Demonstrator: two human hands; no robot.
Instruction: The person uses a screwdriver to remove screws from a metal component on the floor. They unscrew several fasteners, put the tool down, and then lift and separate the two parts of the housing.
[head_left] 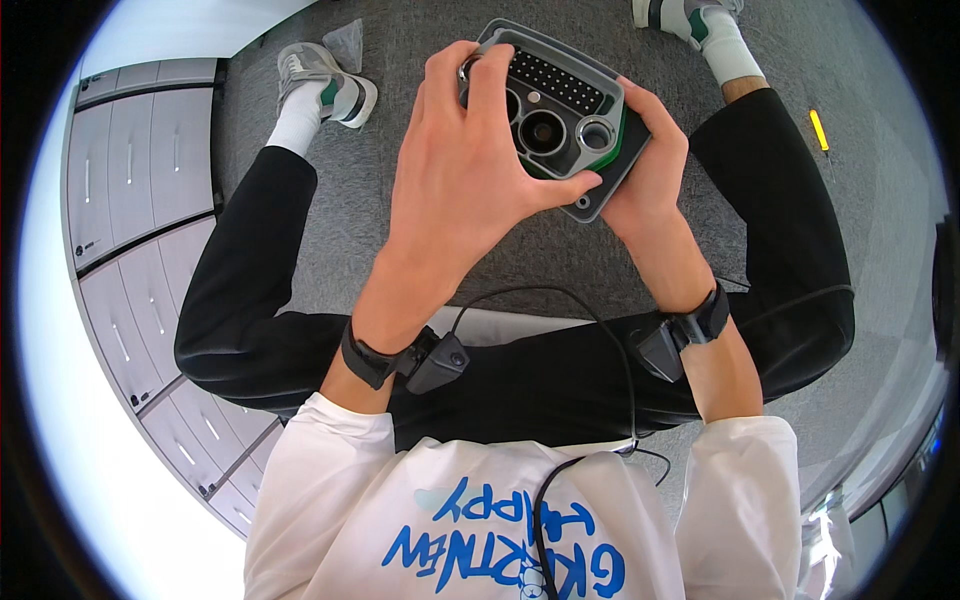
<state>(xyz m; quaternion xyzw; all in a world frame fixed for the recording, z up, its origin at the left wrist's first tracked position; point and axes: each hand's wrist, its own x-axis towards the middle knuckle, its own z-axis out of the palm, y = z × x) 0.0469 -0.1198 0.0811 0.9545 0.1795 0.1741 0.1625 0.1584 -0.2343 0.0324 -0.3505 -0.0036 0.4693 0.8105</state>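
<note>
Above the floor between my legs, both hands hold a dark grey, box-like device (588, 155) with rounded corners, tilted. On its upper face are a black panel (560, 80) with rows of pale dots and several round openings, one of them a ringed dark circle (542, 132). A green edge shows along one side. My left hand (455, 160) is closed over the near left side, fingertips at the upper left corner and thumb at the lower edge. My right hand (650, 160) grips the right side, thumb on the top right corner; its other fingers are hidden underneath.
A yellow-handled screwdriver (820, 131) lies on the grey carpet to the right. Grey cabinets (130, 150) line the left wall. A clear plastic bag (345, 45) lies by my left shoe (325, 85). A black cable (545, 288) runs between the wrist-worn devices and across my lap.
</note>
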